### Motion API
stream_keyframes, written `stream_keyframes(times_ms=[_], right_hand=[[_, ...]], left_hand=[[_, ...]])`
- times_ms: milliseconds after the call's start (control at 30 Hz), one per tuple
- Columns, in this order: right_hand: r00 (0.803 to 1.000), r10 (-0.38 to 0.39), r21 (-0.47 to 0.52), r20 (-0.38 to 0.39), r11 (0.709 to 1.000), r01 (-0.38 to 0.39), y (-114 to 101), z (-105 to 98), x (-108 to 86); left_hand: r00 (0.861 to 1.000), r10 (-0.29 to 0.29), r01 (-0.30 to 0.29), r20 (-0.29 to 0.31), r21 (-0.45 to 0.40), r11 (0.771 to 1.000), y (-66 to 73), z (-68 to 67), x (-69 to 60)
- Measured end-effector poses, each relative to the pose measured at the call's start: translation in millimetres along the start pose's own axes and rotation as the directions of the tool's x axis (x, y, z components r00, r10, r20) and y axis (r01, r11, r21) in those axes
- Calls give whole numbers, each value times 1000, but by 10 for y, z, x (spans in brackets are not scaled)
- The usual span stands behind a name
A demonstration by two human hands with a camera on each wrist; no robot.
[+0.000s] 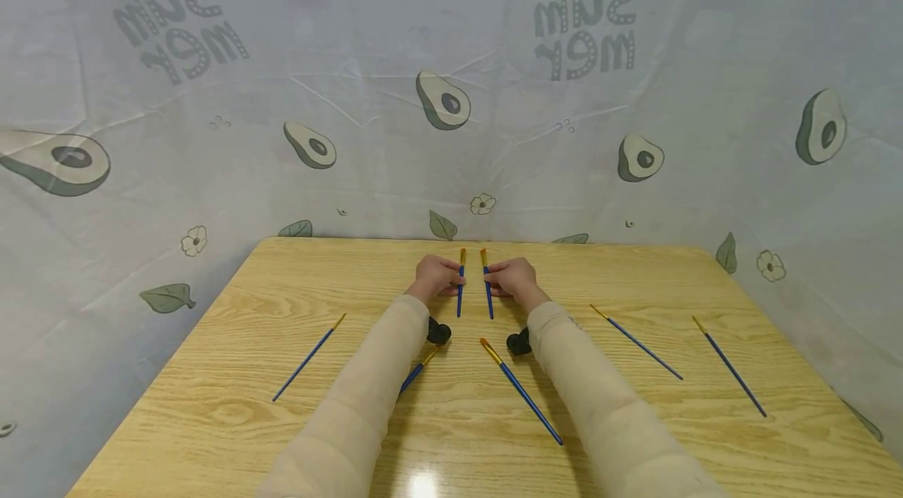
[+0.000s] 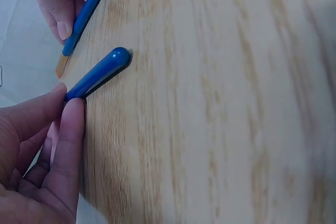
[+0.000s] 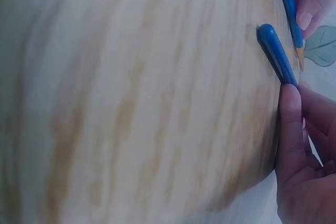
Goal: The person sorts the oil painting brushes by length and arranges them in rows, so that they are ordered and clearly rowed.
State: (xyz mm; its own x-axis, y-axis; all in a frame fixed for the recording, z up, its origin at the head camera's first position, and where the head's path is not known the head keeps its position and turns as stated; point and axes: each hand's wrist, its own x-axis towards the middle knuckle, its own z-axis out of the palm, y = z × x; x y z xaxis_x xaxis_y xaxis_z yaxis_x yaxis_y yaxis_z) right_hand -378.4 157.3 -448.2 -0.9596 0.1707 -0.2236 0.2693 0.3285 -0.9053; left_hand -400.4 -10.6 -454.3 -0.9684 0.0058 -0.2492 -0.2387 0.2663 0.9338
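cream padded sleeves cross the pale wooden table, my left hand and right hand, near its far edge, each pinching a blue-handled paintbrush slackness could set rolling.

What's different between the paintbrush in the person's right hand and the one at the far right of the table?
The right-hand brush is pinched in the right hand; the far-right brush lies untouched on the table. The right-hand brush points almost straight away from the person, while the far-right brush lies slanted. The right-hand brush has a wider tip than the far-right brush. Both have blue handles.
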Motion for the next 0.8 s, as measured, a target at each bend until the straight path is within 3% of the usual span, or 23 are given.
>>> stream_keyframes(times_ms=[567,800], right_hand=[[1000,-21,16,-9,1000,22,64,7,22],[999,-39,31,22,999,39,73,-16,-19]], left_hand=[[1000,9,-9,22,21,1000,10,-16,-4],[999,19,-20,37,37,999,29,-34,-69]])
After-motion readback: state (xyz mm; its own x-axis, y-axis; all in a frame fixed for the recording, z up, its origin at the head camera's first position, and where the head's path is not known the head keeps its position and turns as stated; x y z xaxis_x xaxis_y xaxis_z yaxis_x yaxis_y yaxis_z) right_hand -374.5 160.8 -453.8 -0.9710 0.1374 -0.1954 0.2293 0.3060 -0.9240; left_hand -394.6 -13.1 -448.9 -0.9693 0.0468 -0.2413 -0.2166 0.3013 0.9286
